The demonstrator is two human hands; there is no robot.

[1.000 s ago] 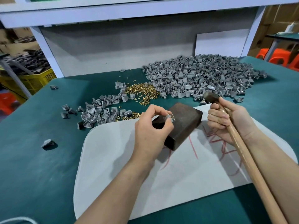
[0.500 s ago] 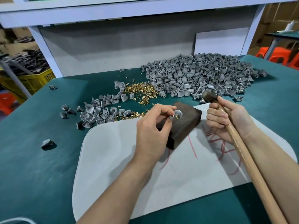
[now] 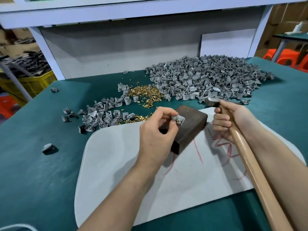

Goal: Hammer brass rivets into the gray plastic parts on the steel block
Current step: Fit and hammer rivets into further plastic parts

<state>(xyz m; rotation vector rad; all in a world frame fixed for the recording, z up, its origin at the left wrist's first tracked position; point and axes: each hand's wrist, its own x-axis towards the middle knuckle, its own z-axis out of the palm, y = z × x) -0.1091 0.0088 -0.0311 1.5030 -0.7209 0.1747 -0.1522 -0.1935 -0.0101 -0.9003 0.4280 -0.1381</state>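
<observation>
A dark steel block (image 3: 191, 122) lies tilted on a white mat (image 3: 116, 164). My left hand (image 3: 156, 130) pinches a gray plastic part (image 3: 179, 119) on the block's top, with a brass rivet standing in it. To the right of the block, my right hand (image 3: 233, 120) grips the wooden handle of a hammer (image 3: 250, 164) just under its steel head (image 3: 211, 102). The head hovers beyond the block's right corner. Loose brass rivets (image 3: 146, 94) lie behind the block.
A big heap of gray parts (image 3: 208, 80) fills the back right of the green table (image 3: 41, 164). A smaller pile of gray parts (image 3: 103, 114) lies to the left, with strays further left. A white frame post (image 3: 48, 52) and a yellow crate (image 3: 33, 82) stand beyond.
My left hand has carried the gray part with its rivet from above the block's near edge onto the block's top. The hammer hand has barely moved.
</observation>
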